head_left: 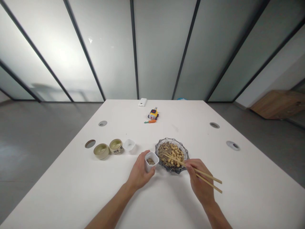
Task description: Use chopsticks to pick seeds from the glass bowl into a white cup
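Observation:
My left hand (141, 171) is closed round a small white square cup (152, 156), tilted slightly, with a few sunflower seeds (150, 161) at its bottom. A pair of wooden chopsticks (202, 174) is held in my right hand (201, 181). Their tips reach into a scalloped glass bowl (186, 152) just right of the cup. Inside the bowl, striped sunflower seeds (164, 149) lie mostly on the left and peanuts in shells (177, 154) on the right. Whether the tips pinch a seed is too small to make out.
Left of my left hand stand another white cup (129, 146) and two green bowls (116, 146). Farther back on the white table (71, 190) lie a toy carrot (150, 121), a yellow toy car (153, 114) and a white box-like object (142, 102). Several round holes pierce the tabletop.

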A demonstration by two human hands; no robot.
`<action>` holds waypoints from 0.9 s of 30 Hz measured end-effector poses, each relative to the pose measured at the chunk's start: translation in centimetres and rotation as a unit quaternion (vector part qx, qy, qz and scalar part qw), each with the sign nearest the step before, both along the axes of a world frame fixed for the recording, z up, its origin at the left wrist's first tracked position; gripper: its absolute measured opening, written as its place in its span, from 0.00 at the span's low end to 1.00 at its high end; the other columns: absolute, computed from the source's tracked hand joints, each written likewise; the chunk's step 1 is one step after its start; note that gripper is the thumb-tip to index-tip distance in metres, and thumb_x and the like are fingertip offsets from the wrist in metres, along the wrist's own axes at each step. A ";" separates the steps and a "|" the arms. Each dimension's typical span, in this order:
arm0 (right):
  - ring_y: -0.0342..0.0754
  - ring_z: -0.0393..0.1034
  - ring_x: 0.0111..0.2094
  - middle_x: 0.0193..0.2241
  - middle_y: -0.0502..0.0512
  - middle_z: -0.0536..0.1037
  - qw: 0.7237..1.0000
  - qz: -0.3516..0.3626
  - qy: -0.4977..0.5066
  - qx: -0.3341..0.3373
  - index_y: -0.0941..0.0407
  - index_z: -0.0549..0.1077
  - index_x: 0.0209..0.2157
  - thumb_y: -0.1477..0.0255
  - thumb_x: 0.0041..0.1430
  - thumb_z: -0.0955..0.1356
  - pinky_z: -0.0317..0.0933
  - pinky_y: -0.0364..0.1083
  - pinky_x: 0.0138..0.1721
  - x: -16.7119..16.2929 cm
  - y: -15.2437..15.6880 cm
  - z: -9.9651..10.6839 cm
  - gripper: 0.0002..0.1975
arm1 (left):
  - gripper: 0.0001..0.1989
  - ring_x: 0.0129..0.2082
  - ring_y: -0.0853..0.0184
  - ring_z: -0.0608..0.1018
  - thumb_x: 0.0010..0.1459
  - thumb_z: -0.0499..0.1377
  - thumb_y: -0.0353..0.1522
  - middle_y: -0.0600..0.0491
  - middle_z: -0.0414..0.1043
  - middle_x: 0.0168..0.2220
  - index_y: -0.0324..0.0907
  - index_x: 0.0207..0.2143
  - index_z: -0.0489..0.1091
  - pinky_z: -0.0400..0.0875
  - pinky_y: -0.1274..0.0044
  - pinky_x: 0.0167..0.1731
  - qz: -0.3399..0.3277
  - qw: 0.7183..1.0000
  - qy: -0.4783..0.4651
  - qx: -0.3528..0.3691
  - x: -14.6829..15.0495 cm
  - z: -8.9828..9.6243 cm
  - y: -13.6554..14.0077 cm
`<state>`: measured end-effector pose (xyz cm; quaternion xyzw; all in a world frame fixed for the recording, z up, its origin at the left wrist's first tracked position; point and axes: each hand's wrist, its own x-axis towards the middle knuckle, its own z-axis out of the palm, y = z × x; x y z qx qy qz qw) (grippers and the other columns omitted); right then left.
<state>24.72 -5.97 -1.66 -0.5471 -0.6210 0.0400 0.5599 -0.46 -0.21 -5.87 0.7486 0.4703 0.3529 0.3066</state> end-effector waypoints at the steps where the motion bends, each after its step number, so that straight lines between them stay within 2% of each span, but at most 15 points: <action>1: 0.47 0.76 0.32 0.30 0.52 0.80 1.000 0.005 -0.007 -0.003 0.52 0.78 0.32 0.65 0.68 0.69 0.71 0.46 0.33 -0.1 0.0 0.0 0.11 | 0.30 0.60 0.53 0.73 0.58 0.61 0.33 0.41 0.70 0.59 0.41 0.62 0.60 0.66 0.58 0.63 0.001 1.000 0.001 -0.001 0.0 0.0 0.0; 8: 0.48 0.77 0.34 0.32 0.52 0.81 0.999 0.024 -0.028 -0.017 0.52 0.79 0.33 0.64 0.68 0.69 0.73 0.47 0.36 -0.3 -0.1 -0.3 0.10 | 0.31 0.62 0.52 0.72 0.58 0.61 0.34 0.40 0.70 0.60 0.40 0.63 0.59 0.65 0.57 0.64 0.002 1.000 0.006 -0.002 0.0 -0.3 0.0; 14: 0.49 0.77 0.34 0.33 0.54 0.81 1.000 0.004 -0.011 -0.018 0.52 0.81 0.34 0.65 0.67 0.69 0.73 0.49 0.37 0.3 -0.3 -0.4 0.09 | 0.31 0.60 0.52 0.73 0.58 0.62 0.33 0.41 0.71 0.59 0.41 0.63 0.59 0.67 0.57 0.62 0.002 1.000 -0.001 0.006 0.0 -0.2 0.1; 19: 0.50 0.76 0.35 0.33 0.55 0.80 0.997 -0.016 0.079 -0.006 0.53 0.79 0.34 0.66 0.68 0.68 0.73 0.50 0.37 0.2 -0.5 -0.4 0.10 | 0.31 0.60 0.53 0.73 0.57 0.62 0.32 0.41 0.71 0.59 0.41 0.62 0.60 0.67 0.57 0.63 0.005 1.000 -0.003 0.002 0.0 -0.1 0.0; 22: 0.50 0.76 0.35 0.32 0.56 0.79 0.989 0.000 0.149 -0.003 0.54 0.78 0.33 0.66 0.69 0.67 0.74 0.50 0.35 -0.6 -0.7 -0.3 0.12 | 0.31 0.60 0.52 0.74 0.57 0.63 0.32 0.42 0.71 0.59 0.42 0.62 0.60 0.67 0.57 0.63 0.007 1.000 -0.003 -0.001 0.1 0.1 0.0; 25: 0.50 0.77 0.34 0.31 0.55 0.79 0.991 0.017 0.134 0.004 0.54 0.77 0.32 0.67 0.69 0.67 0.74 0.49 0.35 -1.1 -0.9 0.1 0.11 | 0.32 0.60 0.52 0.74 0.56 0.63 0.32 0.42 0.71 0.59 0.42 0.62 0.61 0.67 0.57 0.63 0.009 1.000 -0.002 -0.003 0.1 0.2 0.0; 27: 0.49 0.77 0.35 0.31 0.54 0.79 0.995 0.004 0.095 0.026 0.53 0.76 0.32 0.68 0.69 0.67 0.73 0.49 0.36 -1.2 -1.1 0.3 0.10 | 0.31 0.59 0.52 0.74 0.56 0.63 0.32 0.42 0.72 0.58 0.42 0.62 0.61 0.67 0.57 0.62 0.010 1.000 -0.004 -0.002 0.1 0.2 0.0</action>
